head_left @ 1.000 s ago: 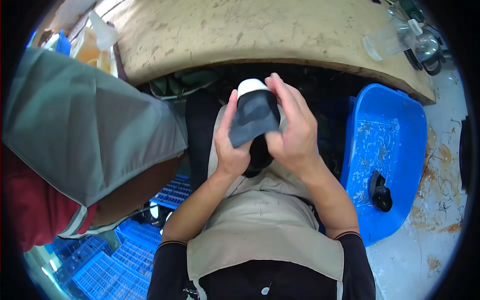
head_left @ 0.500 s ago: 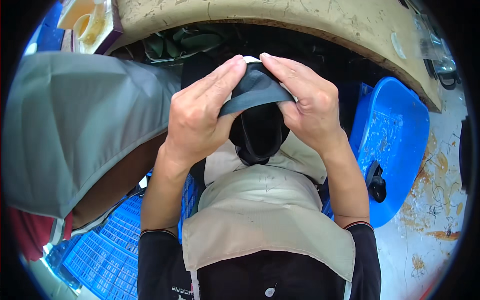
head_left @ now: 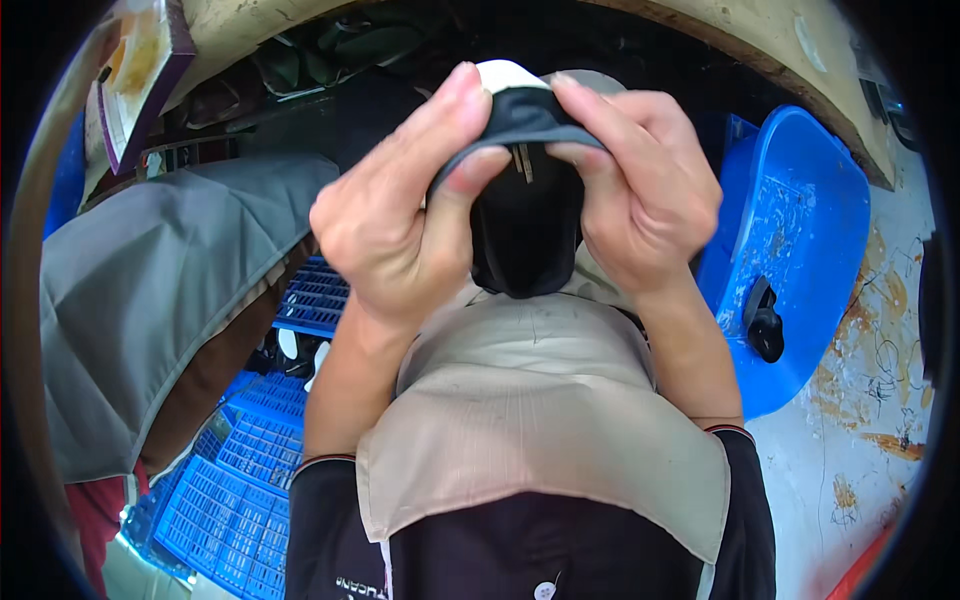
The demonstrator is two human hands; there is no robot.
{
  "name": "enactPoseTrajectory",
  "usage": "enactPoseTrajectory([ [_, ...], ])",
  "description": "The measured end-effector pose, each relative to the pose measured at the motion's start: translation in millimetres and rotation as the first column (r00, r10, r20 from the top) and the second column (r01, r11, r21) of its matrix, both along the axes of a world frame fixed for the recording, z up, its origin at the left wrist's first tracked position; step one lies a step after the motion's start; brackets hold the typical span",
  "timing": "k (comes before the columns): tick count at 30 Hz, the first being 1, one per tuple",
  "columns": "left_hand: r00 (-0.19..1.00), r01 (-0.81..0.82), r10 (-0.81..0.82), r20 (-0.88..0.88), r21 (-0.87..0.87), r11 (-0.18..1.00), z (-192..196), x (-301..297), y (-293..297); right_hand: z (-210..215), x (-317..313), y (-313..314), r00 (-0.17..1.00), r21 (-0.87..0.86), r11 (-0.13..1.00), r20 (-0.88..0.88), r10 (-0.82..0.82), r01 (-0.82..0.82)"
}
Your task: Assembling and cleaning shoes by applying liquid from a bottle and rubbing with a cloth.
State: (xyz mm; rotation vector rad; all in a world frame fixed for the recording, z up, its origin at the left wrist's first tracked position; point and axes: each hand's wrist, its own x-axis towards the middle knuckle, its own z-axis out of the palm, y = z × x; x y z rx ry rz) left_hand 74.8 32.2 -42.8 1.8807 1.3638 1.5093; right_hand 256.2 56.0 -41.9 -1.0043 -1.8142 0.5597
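Observation:
Between my hands is a black shoe upper with a dark grey edge band and a white part at its far end. My left hand pinches the left side of the band, thumb underneath and fingers on top. On the other side my right hand grips the band the same way. Directly below hangs a black, rounded, shoe-shaped form over my lap; whether it joins the upper I cannot tell. A small metallic strip shows just under the band.
A blue tub at the right holds a black shoe-like piece. Blue plastic crates stand low on the left. Another person's grey apron is close by my left arm. A beige table edge curves across the far side.
Both hands have turned the upper, so its band now bows upward and more of the white part shows. My thumbs now press beneath the band. The view has shifted a little.

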Motion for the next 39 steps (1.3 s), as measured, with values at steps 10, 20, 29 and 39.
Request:
enactPoseTrajectory([
  [10,0.897,0.274,-0.106,0.428,-0.352,0.895,77.9,7.6,-60.4,81.3,46.9,-28.4,0.974,-0.518,0.825,-0.113,0.196,-0.226],
  [20,0.838,0.507,-0.400,0.371,-0.257,0.823,62.8,-6.6,-32.2,72.9,57.7,-14.6,0.812,-0.660,0.482,-0.532,0.241,-0.576],
  [29,0.665,0.545,-0.200,0.720,-0.284,0.789,40.4,-2.7,-15.3,59.7,44.5,2.5,0.764,-0.690,0.376,-0.641,0.081,-0.619],
  [39,0.738,0.392,0.000,0.674,-0.430,0.813,44.3,-4.8,-8.8,61.5,24.8,2.8,0.924,-0.469,0.815,-0.328,0.196,-0.339],
])
